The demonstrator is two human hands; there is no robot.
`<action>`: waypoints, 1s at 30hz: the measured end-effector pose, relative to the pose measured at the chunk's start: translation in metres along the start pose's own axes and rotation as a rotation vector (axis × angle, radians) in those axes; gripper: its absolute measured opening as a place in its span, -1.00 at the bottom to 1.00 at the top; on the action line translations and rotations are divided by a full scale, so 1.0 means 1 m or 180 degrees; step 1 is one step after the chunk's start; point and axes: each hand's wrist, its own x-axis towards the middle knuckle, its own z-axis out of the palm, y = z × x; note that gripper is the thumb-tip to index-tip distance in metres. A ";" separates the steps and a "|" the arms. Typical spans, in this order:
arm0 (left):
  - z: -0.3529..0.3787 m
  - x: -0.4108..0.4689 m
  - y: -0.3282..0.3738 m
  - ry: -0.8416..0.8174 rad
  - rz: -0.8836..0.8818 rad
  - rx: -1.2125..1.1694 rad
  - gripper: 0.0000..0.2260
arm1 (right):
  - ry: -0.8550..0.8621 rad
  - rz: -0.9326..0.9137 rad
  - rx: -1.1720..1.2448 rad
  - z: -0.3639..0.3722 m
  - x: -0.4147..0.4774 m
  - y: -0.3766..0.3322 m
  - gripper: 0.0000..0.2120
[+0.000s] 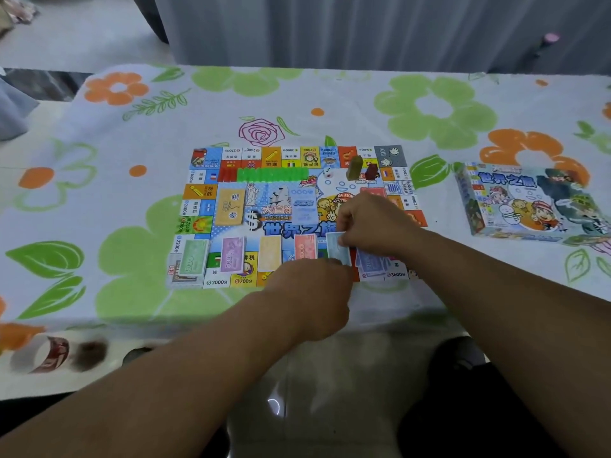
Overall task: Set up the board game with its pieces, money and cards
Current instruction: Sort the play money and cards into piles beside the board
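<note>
Background: a grey pleated curtain (363, 28). In front of it is a counter (132, 226) under a white cloth printed with green and orange flowers. A flat, many-coloured printed game board (291, 226) lies at its middle, with both hands over the board's near edge.

The right hand (370, 223) pinches the far edge of a light-blue paper banknote (339, 249). The note hangs tilted just below the fingertips, its long axis running from that hand toward the person. The left hand (314, 285), fingers curled, touches the note's near corner; whether it grips cannot be told.

The note sits between a pink banknote stack (305, 247), just left of the right hand, and a violet-blue banknote stack (373, 264) under the right wrist. The coming move is probably to lay it flat in that gap, parallel to its neighbours, and the right hand is better placed to steer it.

Left of the left hand, a yellow banknote stack (269, 252), a purple banknote stack (233, 254) and a green banknote stack (190, 259) continue the row. Beyond the right hand stand an olive block pawn (353, 166) and a dark-red block pawn (372, 171). Well to its right lies the illustrated cardboard game box (529, 203).
</note>
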 end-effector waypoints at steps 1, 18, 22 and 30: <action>0.000 0.000 0.000 -0.0024 0.0003 0.0018 -0.64 | 0.0006 0.0002 -0.0043 0.001 0.000 0.000 -0.90; 0.005 0.002 0.000 -0.0061 0.0033 0.0160 -0.67 | 0.0188 -0.0174 -0.0775 0.008 -0.005 -0.005 -0.83; 0.003 0.001 0.000 -0.0056 0.0039 0.0164 -0.67 | 0.0117 -0.0153 -0.0712 0.009 -0.004 -0.007 -0.85; 0.002 0.000 -0.001 -0.0079 0.0013 0.0075 -0.64 | 0.0029 0.0002 -0.0405 -0.004 -0.006 -0.013 -0.91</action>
